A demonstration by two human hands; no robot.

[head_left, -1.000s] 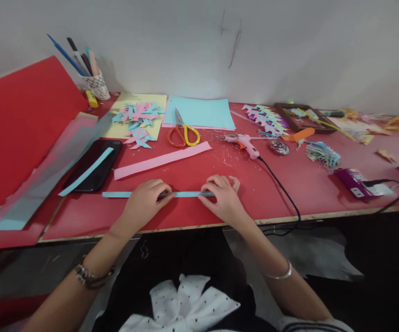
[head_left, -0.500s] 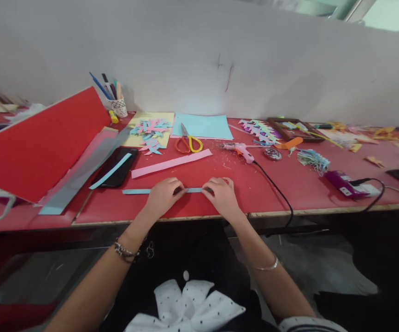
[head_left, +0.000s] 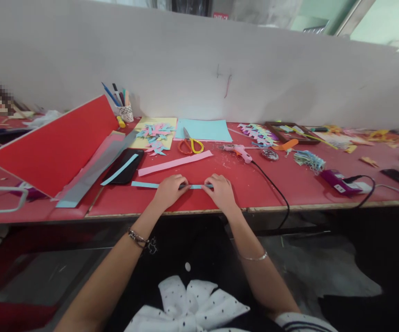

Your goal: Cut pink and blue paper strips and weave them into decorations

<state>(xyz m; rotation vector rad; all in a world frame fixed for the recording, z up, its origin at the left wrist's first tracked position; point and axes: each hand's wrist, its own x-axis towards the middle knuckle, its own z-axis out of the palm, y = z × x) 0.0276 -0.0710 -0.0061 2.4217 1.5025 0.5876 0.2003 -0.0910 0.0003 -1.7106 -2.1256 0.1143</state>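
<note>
A narrow light-blue paper strip (head_left: pixel 144 185) lies across the front of the red table. My left hand (head_left: pixel 172 190) pinches it near its middle, with the longer end sticking out to the left. At the strip's right end, my right hand (head_left: pixel 220 190) has thumb and fingers closed on it; a short stretch shows between the hands. Just behind lies a wider pink paper strip (head_left: pixel 176 163). Another light-blue strip (head_left: pixel 120 169) rests across a black phone (head_left: pixel 128 173) to the left. Scissors (head_left: pixel 190 142) with red and yellow handles lie beyond the pink strip.
To the right are a pink glue gun (head_left: pixel 239 151) with a black cord and a purple power box (head_left: pixel 341 182). Cut paper pieces (head_left: pixel 156 133) lie on yellow paper near blue sheets (head_left: pixel 202 130). A red board (head_left: pixel 57 147) leans at left by a pen cup (head_left: pixel 126 113).
The camera view has shifted slightly. Both hands keep their pinch on the blue strip, and the gap between them is slightly narrower.
</note>
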